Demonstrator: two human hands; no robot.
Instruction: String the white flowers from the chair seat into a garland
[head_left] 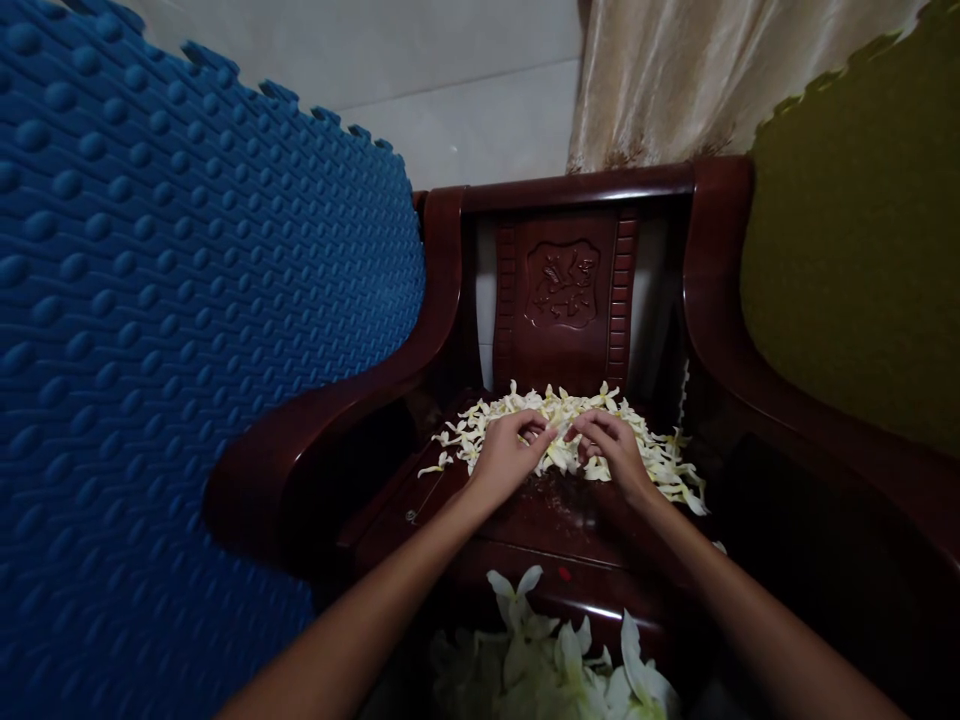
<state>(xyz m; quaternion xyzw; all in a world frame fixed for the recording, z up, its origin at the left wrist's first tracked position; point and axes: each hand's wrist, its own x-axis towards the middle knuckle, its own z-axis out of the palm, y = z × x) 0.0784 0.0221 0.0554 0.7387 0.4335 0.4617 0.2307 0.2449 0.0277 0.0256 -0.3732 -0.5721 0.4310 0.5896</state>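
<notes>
A heap of white-yellow flowers (660, 455) is spread over the dark wooden seat (480, 530) of a carved chair. My left hand (512, 445) is over the front of the heap, its fingers curled and its thumb reaching inward. Close by on the right, my right hand (609, 447) has its fingers bent toward the thumb. The two hands face each other with a small gap between them. Whatever lies between the fingertips of either is too small and dim to make out. More white flowers (577, 670) sit at the bottom of the view, between my forearms.
The chair's armrests (300, 440) curve along both sides, and its carved backrest (566, 285) rises behind the flowers. A thin wire-like piece (411, 516) with a small round end lies left on the seat. A blue foam mat (187, 270) and an olive mat (862, 240) stand beside the chair.
</notes>
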